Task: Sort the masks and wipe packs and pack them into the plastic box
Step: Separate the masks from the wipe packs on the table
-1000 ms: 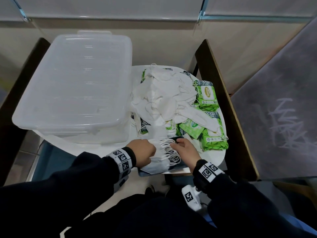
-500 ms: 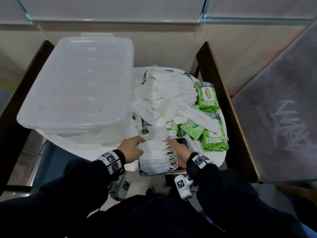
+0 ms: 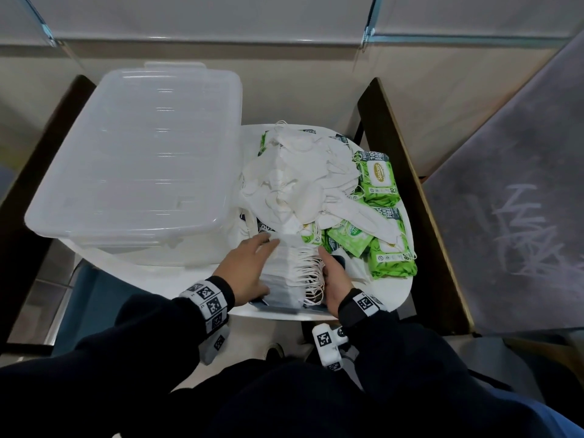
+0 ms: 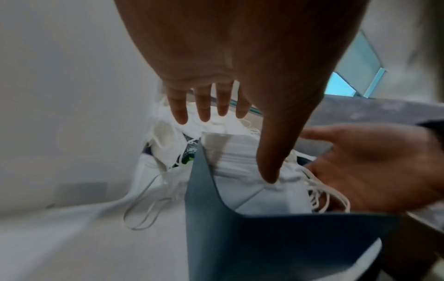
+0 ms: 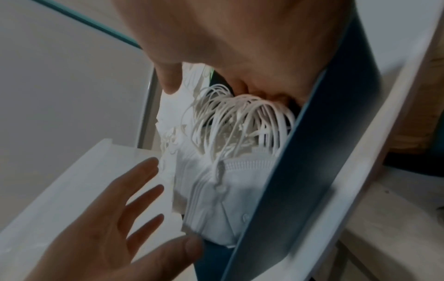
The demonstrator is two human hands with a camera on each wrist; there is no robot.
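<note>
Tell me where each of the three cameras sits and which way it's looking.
Head: on the head, looking down at the plastic box, mask stack, both sleeves, left hand, right hand.
Left wrist: along the left hand toward the mask stack; right hand shows.
Right wrist: along the right hand; left hand shows.
Shared: all show the stack.
</note>
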